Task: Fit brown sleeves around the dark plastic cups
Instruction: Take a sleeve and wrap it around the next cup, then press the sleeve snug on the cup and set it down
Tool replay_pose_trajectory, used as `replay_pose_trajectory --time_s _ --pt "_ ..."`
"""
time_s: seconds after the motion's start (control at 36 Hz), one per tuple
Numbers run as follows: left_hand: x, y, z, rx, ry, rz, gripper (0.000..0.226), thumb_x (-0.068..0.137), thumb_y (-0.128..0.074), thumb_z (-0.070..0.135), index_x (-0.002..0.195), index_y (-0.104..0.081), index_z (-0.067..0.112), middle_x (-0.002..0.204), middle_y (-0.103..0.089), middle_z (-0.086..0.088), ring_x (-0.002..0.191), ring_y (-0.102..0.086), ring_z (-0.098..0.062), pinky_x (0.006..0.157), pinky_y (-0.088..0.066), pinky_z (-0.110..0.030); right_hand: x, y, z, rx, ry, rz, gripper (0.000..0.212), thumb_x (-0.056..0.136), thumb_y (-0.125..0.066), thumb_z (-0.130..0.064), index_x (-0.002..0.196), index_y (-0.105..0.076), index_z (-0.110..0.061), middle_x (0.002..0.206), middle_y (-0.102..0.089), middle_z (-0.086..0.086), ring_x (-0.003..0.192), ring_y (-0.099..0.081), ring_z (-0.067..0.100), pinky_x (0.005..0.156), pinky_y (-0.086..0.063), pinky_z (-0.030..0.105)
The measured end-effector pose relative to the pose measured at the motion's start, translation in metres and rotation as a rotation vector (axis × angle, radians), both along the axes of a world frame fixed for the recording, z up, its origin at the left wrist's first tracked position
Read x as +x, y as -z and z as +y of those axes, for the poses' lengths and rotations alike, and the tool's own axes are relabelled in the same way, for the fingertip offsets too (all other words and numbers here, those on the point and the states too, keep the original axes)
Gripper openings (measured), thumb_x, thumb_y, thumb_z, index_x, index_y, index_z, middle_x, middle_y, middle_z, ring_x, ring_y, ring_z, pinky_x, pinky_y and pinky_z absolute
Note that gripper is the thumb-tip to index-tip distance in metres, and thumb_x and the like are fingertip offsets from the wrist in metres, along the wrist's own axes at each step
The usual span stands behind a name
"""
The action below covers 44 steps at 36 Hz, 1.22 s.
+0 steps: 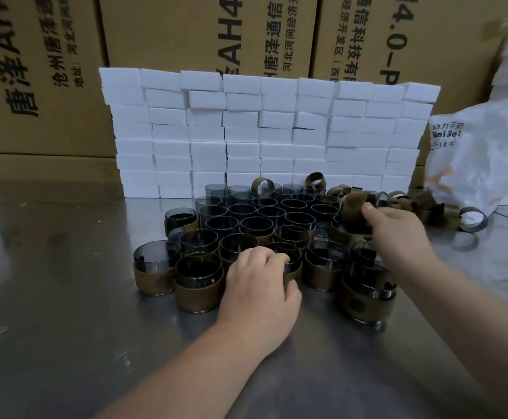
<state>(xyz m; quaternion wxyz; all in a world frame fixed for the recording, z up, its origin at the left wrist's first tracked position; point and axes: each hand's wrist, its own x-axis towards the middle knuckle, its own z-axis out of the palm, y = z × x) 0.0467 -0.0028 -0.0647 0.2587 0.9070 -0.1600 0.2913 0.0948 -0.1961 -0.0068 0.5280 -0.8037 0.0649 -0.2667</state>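
**Both hands at the cup cluster on the steel bench**

The right hand (397, 228) is holding one dark plastic cup, the held cup (380, 198), above the right edge of the cluster. Its grip is clamped on that cup, with the thumb pressing on the brown sleeve (350, 205) that is wrapping the body. The held cup is lying tipped off upright, its long axis slanting toward the upper right of the frame. A dark rim is showing past the sleeve on that side, and I cannot tell which end of the cup it is.

The left hand (261, 276) is reaching in at the lower centre. Its grip is clamped on the centre cup (293, 266), fingers curling over the rim and thumb lying against the brown band. That cup is standing upright, mouth facing up.

The bare cups (264, 211) are standing in packed rows at the back of the cluster, in the middle of the frame, axes upright and mouths up. The sleeved cups (198, 282) are filling the nearer rows, also upright, each dark rim rising above its band.

The loose sleeves (428, 204) are lying heaped on the bench (65, 267) just right of the cluster, many on edge with their openings facing sideways. Two more are perching on edge atop the back row.

Behind the cluster, white foam blocks (261, 131) are standing stacked as a wall, with cardboard boxes (171, 31) running across the top of the frame. A white plastic bag (482, 158) is slumping at the right edge.
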Motion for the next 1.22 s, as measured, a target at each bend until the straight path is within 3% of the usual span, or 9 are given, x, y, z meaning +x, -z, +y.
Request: replay_pose_trajectory --time_s 0.31,0.42,0.53,0.69,0.83,0.92,1.03,1.11,1.22 --pt "0.000 0.000 0.000 -0.048 0.007 -0.010 0.032 0.090 -0.047 0.033 0.120 -0.052 0.026 0.118 -0.044 0.013 0.117 -0.030 -0.005 0.101 -0.021 -0.022 0.034 -0.007 0.018 -0.609 -0.138 0.219 0.033 0.092 -0.053 -0.031 0.074 -0.069 -0.009 0.074 -0.065 0.005 0.077 -0.059 0.022 0.069 -0.046 0.030" --pt "-0.001 -0.001 0.000 -0.052 0.014 -0.006 0.031 0.090 -0.046 0.032 0.120 -0.052 0.027 0.118 -0.043 0.014 0.119 -0.029 -0.004 0.101 -0.020 -0.020 0.040 0.000 0.018 -0.738 -0.198 0.276 0.036 0.092 -0.054 -0.033 0.069 -0.066 -0.008 0.066 -0.063 0.003 0.066 -0.058 0.016 0.058 -0.042 0.025" --pt "-0.001 -0.001 0.000 -0.055 0.019 0.006 0.032 0.091 -0.045 0.032 0.122 -0.050 0.027 0.119 -0.042 0.015 0.119 -0.027 -0.003 0.102 -0.020 -0.019 0.048 0.001 0.018 -0.737 -0.283 0.389 0.047 0.095 -0.048 -0.036 0.054 -0.040 -0.015 0.049 -0.039 -0.001 0.047 -0.039 0.013 0.045 -0.032 0.023" --pt "-0.001 -0.001 0.000 -0.052 0.024 0.015 0.032 0.090 -0.045 0.034 0.122 -0.049 0.029 0.117 -0.039 0.019 0.118 -0.026 -0.001 0.103 -0.022 -0.019 0.055 -0.010 0.010 -0.820 -0.200 0.272 0.046 0.097 -0.041 -0.040 0.095 -0.066 -0.001 0.067 -0.060 0.009 0.062 -0.056 0.019 0.054 -0.040 0.026" --pt "0.000 0.000 0.001 -0.058 0.030 0.022 0.031 0.090 -0.044 0.036 0.121 -0.047 0.033 0.111 -0.031 0.023 0.116 -0.023 0.003 0.102 -0.019 -0.016 0.072 -0.018 -0.027 -0.861 -0.087 0.242 0.032 0.096 -0.040 -0.028 0.073 -0.059 -0.017 0.065 -0.056 0.001 0.059 -0.051 0.014 0.051 -0.036 0.026" --pt "0.000 0.000 0.001 -0.065 0.043 0.038 0.030 0.090 -0.043 0.036 0.121 -0.044 0.034 0.108 -0.026 0.025 0.116 -0.020 0.004 0.102 -0.018 -0.015 0.090 -0.018 -0.057 -0.940 0.027 0.308 0.026 0.094 -0.040 -0.022 0.102 -0.064 -0.016 0.093 -0.061 0.008 0.074 -0.056 0.022 0.060 -0.044 0.030" --pt "0.001 -0.001 0.001 -0.064 0.044 0.057 0.030 0.090 -0.044 0.037 0.120 -0.043 0.036 0.108 -0.025 0.026 0.118 -0.018 0.005 0.103 -0.018 -0.015 0.113 -0.011 -0.088 -0.871 0.061 0.385 0.036 0.092 -0.049 -0.027 0.128 -0.051 -0.025 0.115 -0.053 0.013 0.091 -0.060 0.028 0.083 -0.052 0.042" --pt "0.001 -0.002 0.000 -0.061 0.042 0.074 0.031 0.089 -0.044 0.037 0.120 -0.041 0.037 0.109 -0.024 0.027 0.120 -0.017 0.005 0.103 -0.018 -0.016 0.128 -0.006 -0.097 -0.918 0.048 0.456 0.060 0.091 -0.053 -0.031 0.145 -0.029 -0.022 0.144 -0.030 0.014 0.126 -0.039 0.034 0.102 -0.038 0.040" --pt "0.001 -0.002 0.000 -0.070 0.037 0.081 0.031 0.089 -0.045 0.037 0.119 -0.041 0.037 0.110 -0.025 0.027 0.120 -0.017 0.005 0.103 -0.019 -0.016 0.141 0.000 -0.091 -1.010 0.028 0.539 0.071 0.093 -0.050 -0.034 0.150 -0.008 -0.025 0.157 0.000 0.007 0.142 -0.014 0.032 0.110 -0.025 0.037"
